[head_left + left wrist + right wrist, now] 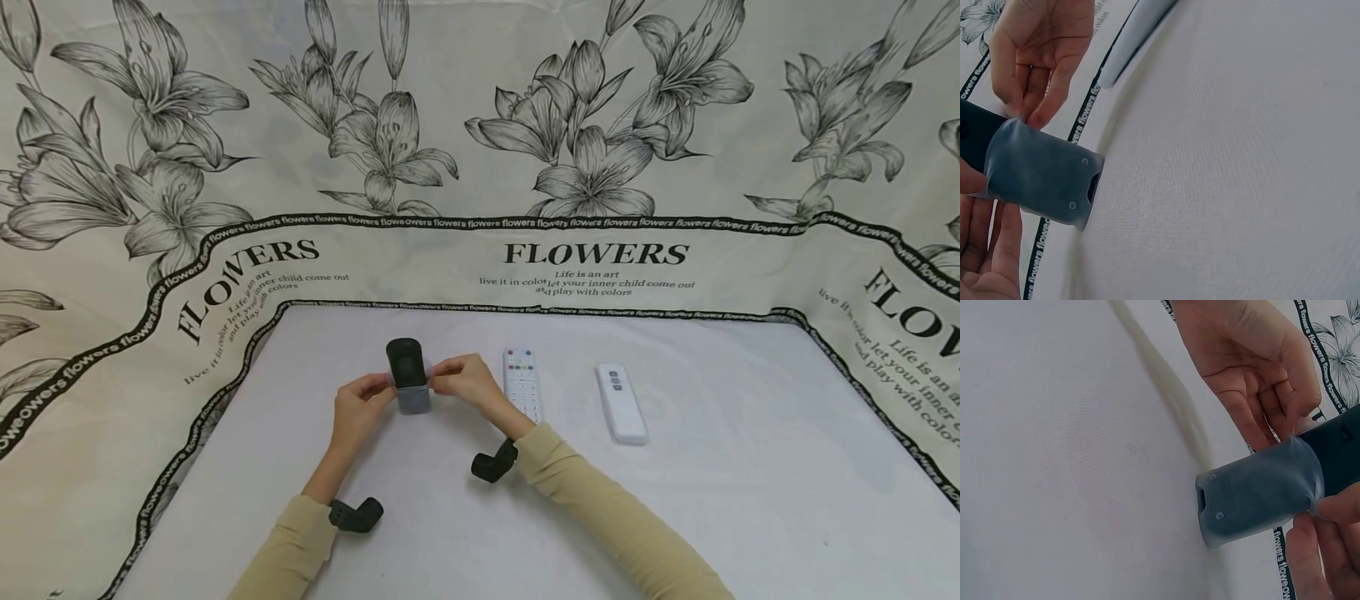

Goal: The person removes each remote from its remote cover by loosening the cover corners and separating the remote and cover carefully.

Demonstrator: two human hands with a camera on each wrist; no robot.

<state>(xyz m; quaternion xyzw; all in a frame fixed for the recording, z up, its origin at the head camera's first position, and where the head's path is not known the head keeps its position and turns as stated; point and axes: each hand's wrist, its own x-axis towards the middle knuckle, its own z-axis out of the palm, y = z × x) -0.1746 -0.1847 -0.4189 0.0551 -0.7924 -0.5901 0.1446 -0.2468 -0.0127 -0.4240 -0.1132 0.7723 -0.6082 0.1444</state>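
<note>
A black remote control [407, 362] stands on end, tilted, its lower part inside a translucent silicone cover [414, 401]. In both wrist views the cover's closed end, with a small notch, points toward the tabletop. My left hand [363, 408] pinches the cover's rim on the left side, thumb in front in the left wrist view. On the opposite side my right hand [468, 383] pinches the same rim between thumb and fingers. In the right wrist view the cover [1260, 494] wraps the lower remote, while the dark upper body [1341, 450] sticks out.
A white remote with many buttons [521, 382] lies right of the hands, partly behind the right forearm. Farther right is another white remote [621, 404] with few buttons. The white cloth tabletop [750, 467] meets a flower-printed backdrop [600, 275]. Each wrist wears a black camera [495, 462].
</note>
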